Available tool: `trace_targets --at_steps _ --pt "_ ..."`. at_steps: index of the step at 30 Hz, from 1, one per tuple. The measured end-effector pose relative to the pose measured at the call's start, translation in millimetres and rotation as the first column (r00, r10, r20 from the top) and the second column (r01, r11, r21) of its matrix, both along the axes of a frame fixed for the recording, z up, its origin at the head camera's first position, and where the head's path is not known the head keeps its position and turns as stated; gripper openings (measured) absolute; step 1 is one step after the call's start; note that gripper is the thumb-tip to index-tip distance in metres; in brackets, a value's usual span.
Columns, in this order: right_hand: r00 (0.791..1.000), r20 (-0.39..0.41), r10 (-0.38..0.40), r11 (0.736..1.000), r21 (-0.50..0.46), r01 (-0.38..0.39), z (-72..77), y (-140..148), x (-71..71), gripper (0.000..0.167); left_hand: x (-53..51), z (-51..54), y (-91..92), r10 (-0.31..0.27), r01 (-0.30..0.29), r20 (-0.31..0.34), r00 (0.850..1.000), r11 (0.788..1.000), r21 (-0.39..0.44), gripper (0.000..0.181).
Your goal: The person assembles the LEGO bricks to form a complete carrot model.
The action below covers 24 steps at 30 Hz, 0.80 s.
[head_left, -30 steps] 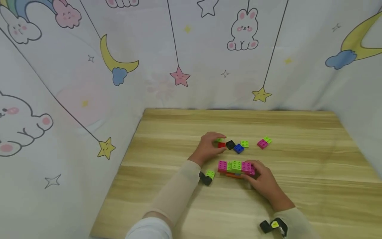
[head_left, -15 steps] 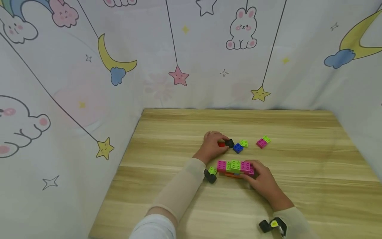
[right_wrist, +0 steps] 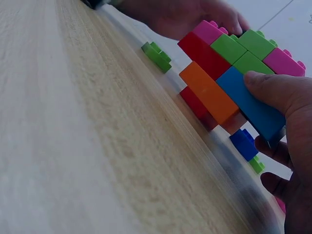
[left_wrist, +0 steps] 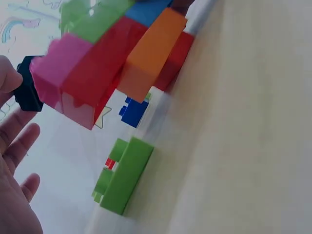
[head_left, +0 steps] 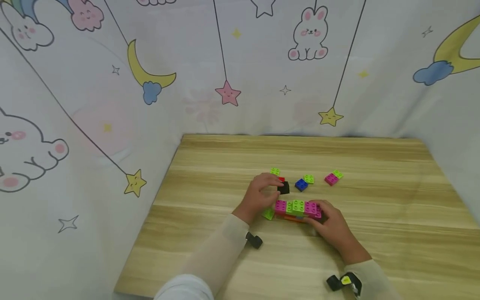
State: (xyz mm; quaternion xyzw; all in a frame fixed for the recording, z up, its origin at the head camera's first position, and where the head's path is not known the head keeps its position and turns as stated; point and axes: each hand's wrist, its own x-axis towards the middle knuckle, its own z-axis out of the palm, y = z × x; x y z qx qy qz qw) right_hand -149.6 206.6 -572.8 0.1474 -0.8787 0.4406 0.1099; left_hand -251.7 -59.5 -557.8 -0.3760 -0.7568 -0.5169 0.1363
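A built block of pink, green, red, orange and blue bricks [head_left: 298, 206] stands on the table, its right end gripped by the right hand [head_left: 335, 227]; in the right wrist view the thumb presses a blue brick [right_wrist: 251, 105]. The left hand [head_left: 258, 196] pinches a black brick [head_left: 283, 188] just behind the block's left end. That black brick [left_wrist: 28, 87] shows beside the pink brick [left_wrist: 58, 66] in the left wrist view; whether they touch cannot be told. A green brick [head_left: 268, 214] lies by the block's left end, partly behind the left hand.
Behind the hands lie a green brick [head_left: 275, 171], a red brick [head_left: 281, 179] partly covered by fingers, a blue brick [head_left: 301, 185] beside another green one [head_left: 309, 178], and a pink brick [head_left: 331, 179] beside a green one [head_left: 338, 173]. A printed curtain surrounds the wooden table [head_left: 375, 166].
The left hand has taken hold of the black brick and drawn it away from the blue brick, towards the block. The right hand has stayed on the block.
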Motion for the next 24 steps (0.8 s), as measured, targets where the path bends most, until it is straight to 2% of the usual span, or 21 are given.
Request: trace_targets --at_steps 2,5,9,15,24 --pt "1.0 0.005 0.002 1.0 -0.005 -0.002 -0.9 0.6 0.4 0.047 10.0 1.7 -3.7 -0.022 0.021 -0.044 0.999 1.0 -0.009 0.023" --pt "1.0 0.004 0.007 1.0 -0.005 -0.007 -1.2 0.9 0.5 0.047 22.0 4.7 -8.0 -0.041 0.033 -0.106 0.993 0.997 -0.073 0.021" --pt "1.0 -0.002 0.007 1.0 -0.004 -0.007 -1.9 0.4 0.1 0.047 32.3 8.7 -9.8 -0.059 0.034 -0.135 0.989 0.983 -0.18 0.019" --pt "1.0 0.007 0.009 1.0 -0.005 -0.009 -0.5 0.1 0.8 0.048 35.9 11.8 -8.1 -0.07 0.041 -0.103 0.992 0.966 -0.256 0.02" --pt "1.0 0.014 0.006 1.0 -0.014 -0.006 -1.0 0.6 0.0 0.047 36.3 16.0 -7.1 -0.092 0.052 -0.11 0.99 0.944 -0.325 0.02"
